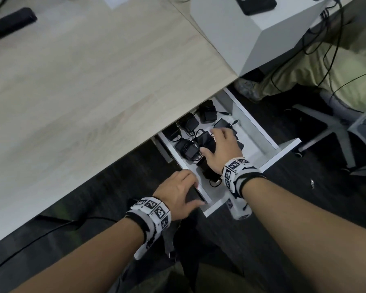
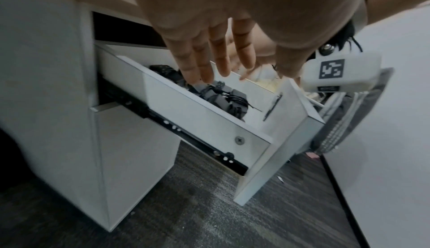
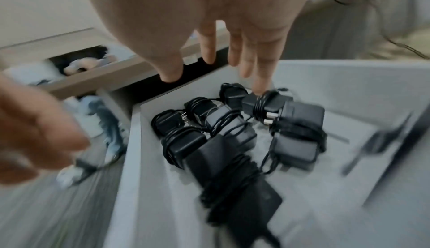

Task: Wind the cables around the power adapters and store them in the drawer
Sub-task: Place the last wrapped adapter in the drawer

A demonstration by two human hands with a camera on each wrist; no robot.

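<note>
The white drawer point(image 1: 281, 153) stands pulled out from under the desk. Several black power adapters point(image 1: 187, 148) lie in it, each with its cable wound round it. My right hand point(image 1: 212, 142) is spread just over a larger adapter point(image 1: 206, 140) and grips nothing. In the right wrist view its fingers point(image 3: 244, 62) are straight above the adapters point(image 3: 298, 141) and a long adapter point(image 3: 232, 169). My left hand point(image 1: 195, 193) hovers relaxed at the drawer's near left corner. Its fingers point(image 2: 202, 59) are straight over the side wall point(image 2: 197, 116), empty. Contact with an adapter is unclear.
The light wood desk top point(image 1: 82, 81) overhangs the drawer. A white box point(image 1: 251, 34) stands on it, with a black device on top. A swivel chair base point(image 1: 330, 127) and a seated person's leg point(image 1: 294, 81) are to the right, with loose cables. A dark pen-like item point(image 2: 272, 106) lies inside the drawer.
</note>
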